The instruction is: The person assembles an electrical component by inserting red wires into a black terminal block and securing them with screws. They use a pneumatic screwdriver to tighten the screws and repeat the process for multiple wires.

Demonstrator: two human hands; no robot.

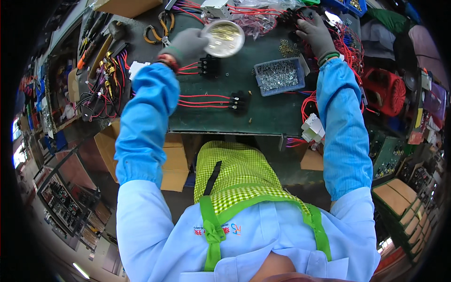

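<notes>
My left hand [188, 43], in a grey glove, grips the near-left rim of a round white dish [238, 41]. Brass-coloured slender metal pieces [222, 33] lie in the dish. At the far right of the bench, my gloved right hand [317, 36] has its fingers apart over a cluster of black parts [287, 19]; what its fingertips touch is hard to make out. Below the dish sits a black terminal block [209, 65] with red wires, and nearer to me a second black block [237, 101] with red wires running left.
A blue tray [283, 92] of small metal hardware stands right of centre, with brass rings [286, 48] behind it. Orange-handled pliers [164, 23] lie at the back left. Tangled red wires [348, 49] crowd the right edge. A white block [313, 128] sits at the front right.
</notes>
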